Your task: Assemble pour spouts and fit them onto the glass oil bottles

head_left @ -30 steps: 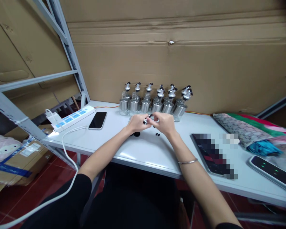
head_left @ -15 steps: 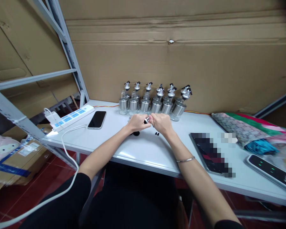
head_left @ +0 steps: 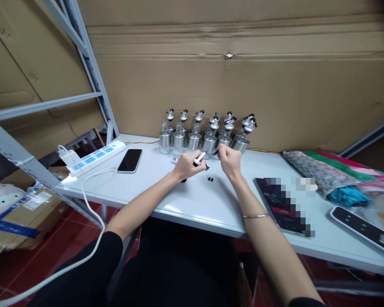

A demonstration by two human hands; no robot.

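My left hand is closed around a pourer spout, whose pale stem points up and right and whose black part shows below the fingers. To the right, my right hand makes a fist with a small black piece poking out at its left side. The two hands are apart, just above the table. Two tiny black pieces lie between them on the white top. Under my left wrist a black part is mostly hidden. Behind the hands stand several glass bottles with steel bands, some topped with pourer spouts.
On the left lie a phone and a power strip with a white cable. To the right are a dark tablet-like device, a black-topped device with green lights and a patterned bag. Cardboard backs the table.
My hands were together and have come apart, the right one moving right with a small black piece. More of the spout in my left hand now shows.
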